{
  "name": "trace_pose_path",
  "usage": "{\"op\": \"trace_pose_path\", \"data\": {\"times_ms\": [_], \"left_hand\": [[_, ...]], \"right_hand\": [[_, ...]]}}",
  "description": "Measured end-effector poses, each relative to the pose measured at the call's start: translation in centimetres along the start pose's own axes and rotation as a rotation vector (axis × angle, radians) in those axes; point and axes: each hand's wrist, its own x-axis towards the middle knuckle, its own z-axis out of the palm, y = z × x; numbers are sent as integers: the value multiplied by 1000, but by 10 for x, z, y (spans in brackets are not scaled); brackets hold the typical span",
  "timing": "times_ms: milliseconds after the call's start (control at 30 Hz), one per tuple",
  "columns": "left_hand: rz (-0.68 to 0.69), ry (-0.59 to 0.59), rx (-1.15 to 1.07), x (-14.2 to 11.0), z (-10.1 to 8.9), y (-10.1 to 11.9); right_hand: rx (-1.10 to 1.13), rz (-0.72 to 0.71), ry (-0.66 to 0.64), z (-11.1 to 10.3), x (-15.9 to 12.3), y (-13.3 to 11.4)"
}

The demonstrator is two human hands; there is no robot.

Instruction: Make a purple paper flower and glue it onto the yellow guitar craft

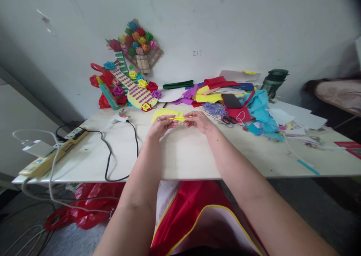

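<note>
Between my two hands is a small piece of yellow crepe paper, pinched at both ends just above the white table. My left hand closes its fingers on the left end. On the other end, my right hand grips with thumb and fingers. Just behind my left hand lies a flat yellow sheet, partly covered by the fingers. A glue gun rests to the left with its black cord running down the table. Scissors with dark handles lie right of my right hand.
Paper-flower crafts and a green glue bottle stand at the back left. A power strip runs along the left edge. Coloured paper, a phone, purple yarn and a dark bottle crowd the back right.
</note>
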Motion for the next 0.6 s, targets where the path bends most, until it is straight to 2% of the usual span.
{"op": "trace_pose_path", "data": {"times_ms": [433,600], "left_hand": [[53,12,18,-1,6,4],[27,40,79,-2,7,4]], "right_hand": [[42,-65,-67,1,-2,-2],[-19,-49,6,3,-2,-1]]}}
